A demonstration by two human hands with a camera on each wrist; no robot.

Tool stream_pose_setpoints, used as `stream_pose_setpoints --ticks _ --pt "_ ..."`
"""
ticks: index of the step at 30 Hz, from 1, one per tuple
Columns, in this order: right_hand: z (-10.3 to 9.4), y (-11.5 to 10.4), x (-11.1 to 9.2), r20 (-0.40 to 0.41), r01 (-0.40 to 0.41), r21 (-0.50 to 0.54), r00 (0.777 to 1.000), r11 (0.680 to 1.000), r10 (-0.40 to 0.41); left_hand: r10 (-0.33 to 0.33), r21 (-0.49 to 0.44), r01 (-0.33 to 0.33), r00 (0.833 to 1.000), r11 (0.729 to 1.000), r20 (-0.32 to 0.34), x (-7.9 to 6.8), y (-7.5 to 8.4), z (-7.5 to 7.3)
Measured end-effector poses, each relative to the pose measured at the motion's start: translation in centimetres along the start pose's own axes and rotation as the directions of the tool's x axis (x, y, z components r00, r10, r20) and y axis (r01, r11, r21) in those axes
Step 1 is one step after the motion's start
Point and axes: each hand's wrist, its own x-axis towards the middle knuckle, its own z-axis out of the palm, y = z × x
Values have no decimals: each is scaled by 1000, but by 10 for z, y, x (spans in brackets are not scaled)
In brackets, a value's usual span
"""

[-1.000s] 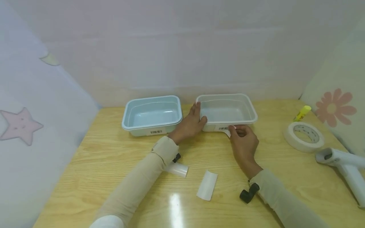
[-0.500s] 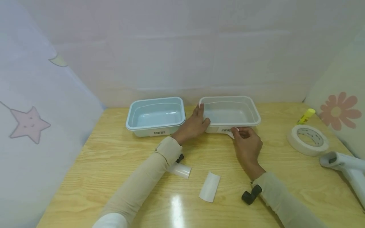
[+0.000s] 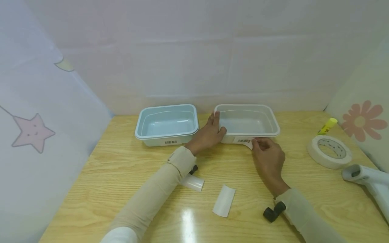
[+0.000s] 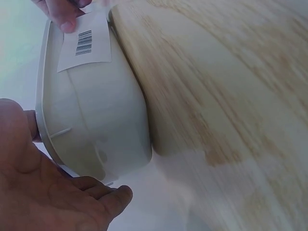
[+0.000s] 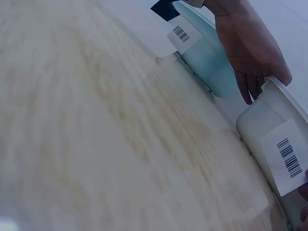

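My left hand [image 3: 207, 135] holds the left front corner of a white plastic container [image 3: 247, 123]. Its thumb is at the rim and its fingers lie along the end wall, as the left wrist view shows. On the container's front wall is a white barcode label [image 5: 285, 156]. My right hand [image 3: 268, 158] pinches this label's right end between thumb and fingertips, and the label's lower edge stands off the wall in the head view. To the left sits a light-blue container [image 3: 167, 123] with a barcode label [image 3: 171, 142] on its front, lying smooth.
Two curled white paper pieces, one partly behind the left sleeve [image 3: 194, 182] and one in front [image 3: 224, 201], lie on the wooden table [image 3: 121, 175]. On the right are a tape roll [image 3: 317, 157], a yellow glue stick [image 3: 328, 126] and a white barcode scanner [image 3: 369, 179].
The head view has shifted slightly. A white label corner that showed above my right thumb is no longer visible. My left hand keeps its place on the container.
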Motion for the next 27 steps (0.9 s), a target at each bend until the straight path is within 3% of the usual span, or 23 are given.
stream_pose_setpoints --ticks 13,27 --pt "0 10 1 -24 42 54 999 998 -41 25 -18 -24 1000 1000 8 1 4 1" --pt "-3 10 3 -57 90 28 994 996 -88 18 -17 -18 1000 1000 5 2 3 2"
